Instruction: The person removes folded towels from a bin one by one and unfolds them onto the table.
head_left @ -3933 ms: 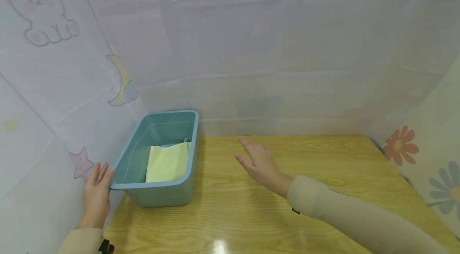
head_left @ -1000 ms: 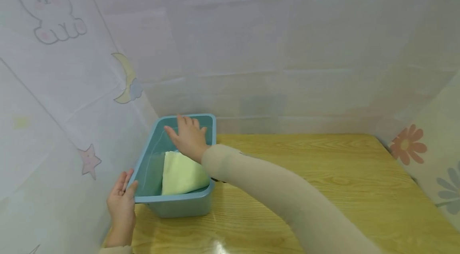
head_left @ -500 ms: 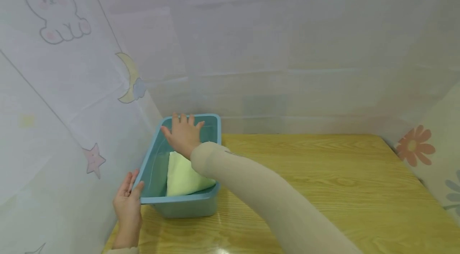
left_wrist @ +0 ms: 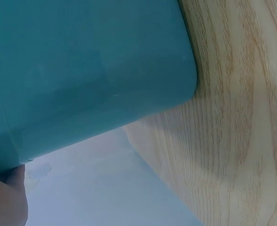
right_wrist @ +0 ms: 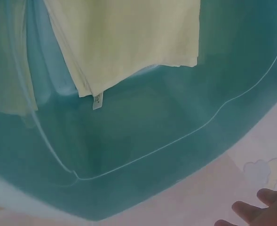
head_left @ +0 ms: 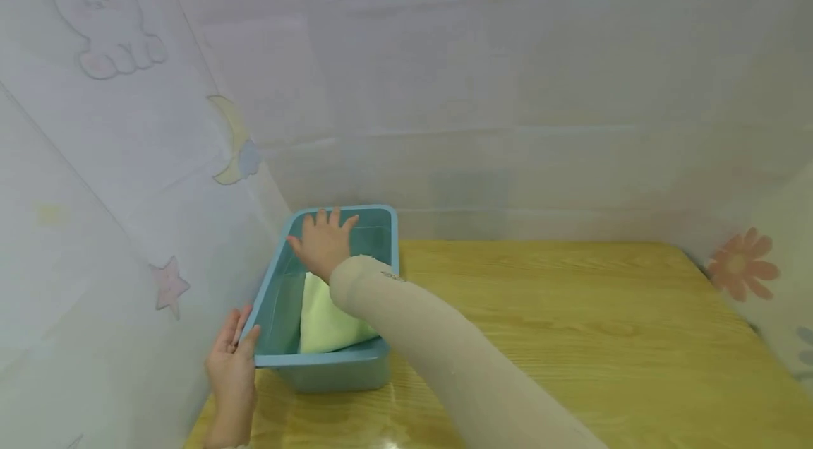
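A blue-green plastic bin (head_left: pixel 330 373) stands at the table's left side in the head view. Inside lies a folded pale yellow cloth (head_left: pixel 325 325), partly hidden by my right forearm; a small white label (right_wrist: pixel 98 100) hangs from its edge in the right wrist view. My left hand (head_left: pixel 232 368) holds the bin's rim at the near left corner, thumb towards the front. In the left wrist view only part of that hand (left_wrist: pixel 5 205) shows, against the bin's wall (left_wrist: pixel 82 70). With fingers spread, my right hand (head_left: pixel 322 246) is over the bin's far half, holding nothing.
The wooden table (head_left: pixel 540 336) extends to the right of the bin. Pale printed sheeting (head_left: pixel 444 82) walls off the back and both sides, with a moon (head_left: pixel 235 142) and a star (head_left: pixel 170 285) on the left.
My right hand has moved left from above the table to over the bin. The bin sits farther right, and my left hand has changed from touching its corner to holding the rim.
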### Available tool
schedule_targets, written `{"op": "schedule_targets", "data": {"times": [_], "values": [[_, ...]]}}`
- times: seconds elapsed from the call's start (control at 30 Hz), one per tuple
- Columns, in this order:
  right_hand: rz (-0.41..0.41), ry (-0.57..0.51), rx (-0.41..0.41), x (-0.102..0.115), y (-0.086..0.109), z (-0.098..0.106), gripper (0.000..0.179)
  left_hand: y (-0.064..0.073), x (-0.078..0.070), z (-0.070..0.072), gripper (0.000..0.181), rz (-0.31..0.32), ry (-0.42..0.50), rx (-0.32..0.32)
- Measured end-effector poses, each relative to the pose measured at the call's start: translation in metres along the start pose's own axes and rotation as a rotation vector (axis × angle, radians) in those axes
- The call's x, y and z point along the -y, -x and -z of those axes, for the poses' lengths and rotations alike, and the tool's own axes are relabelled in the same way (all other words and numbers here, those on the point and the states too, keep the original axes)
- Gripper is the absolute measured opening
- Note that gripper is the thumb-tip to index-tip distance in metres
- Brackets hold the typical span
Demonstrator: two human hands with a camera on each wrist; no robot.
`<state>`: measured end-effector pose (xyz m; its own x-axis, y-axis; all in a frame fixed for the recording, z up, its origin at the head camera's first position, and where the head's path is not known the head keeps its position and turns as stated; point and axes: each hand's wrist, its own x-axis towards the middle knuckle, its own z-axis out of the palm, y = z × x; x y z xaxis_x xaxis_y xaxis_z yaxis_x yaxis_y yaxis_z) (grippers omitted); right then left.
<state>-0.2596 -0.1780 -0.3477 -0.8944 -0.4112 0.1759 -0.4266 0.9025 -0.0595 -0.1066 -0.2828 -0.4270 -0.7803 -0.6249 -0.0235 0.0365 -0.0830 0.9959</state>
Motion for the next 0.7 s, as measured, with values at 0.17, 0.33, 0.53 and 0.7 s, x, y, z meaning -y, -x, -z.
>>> {"op": "schedule_targets", "data": {"times": [0.17,0.33,0.53,0.7], "values": [[-0.037,-0.013,0.0,-0.004,-0.003,-0.007,0.06,0.003,0.002,-0.009,0.061,-0.01,0.002,0.017],[-0.029,-0.048,0.034,-0.003,-0.009,-0.023,0.062,0.003,0.002,-0.01,0.061,-0.029,0.01,0.005],[-0.012,-0.127,0.063,-0.012,-0.017,-0.046,0.06,0.002,0.002,-0.01,0.061,-0.025,0.025,0.016],[0.044,-0.121,0.082,-0.017,-0.02,-0.064,0.061,0.003,0.004,-0.011,0.061,-0.029,0.033,0.012]]}}
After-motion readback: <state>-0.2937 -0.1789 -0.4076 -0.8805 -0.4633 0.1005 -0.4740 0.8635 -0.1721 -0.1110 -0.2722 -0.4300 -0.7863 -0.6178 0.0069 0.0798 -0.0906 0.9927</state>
